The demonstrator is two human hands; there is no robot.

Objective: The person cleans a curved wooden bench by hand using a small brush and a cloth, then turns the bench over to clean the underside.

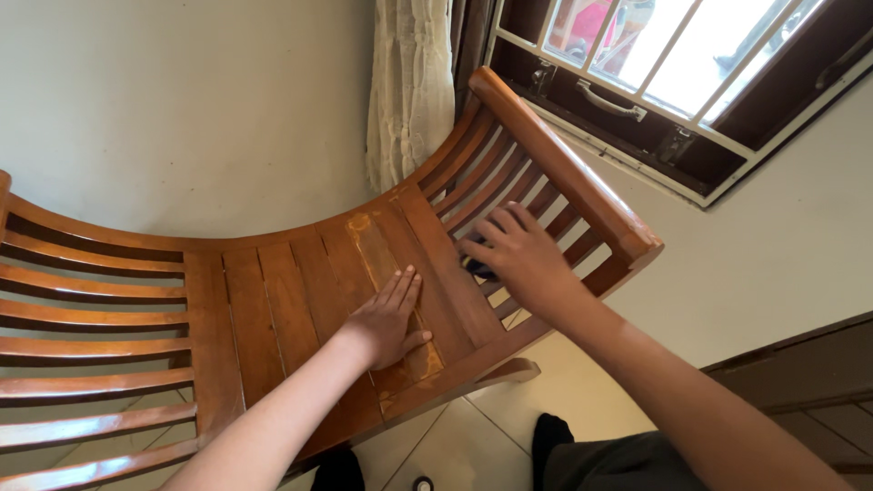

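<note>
The left hand (389,320) is lying flat and open on the worn seat slats of the wooden chair (273,309), grasping nothing. The right hand (514,255), just beyond it toward the armrest (564,164), is curling over a small dark object (476,269), pressing it against the slats running toward the window (655,64).
</note>
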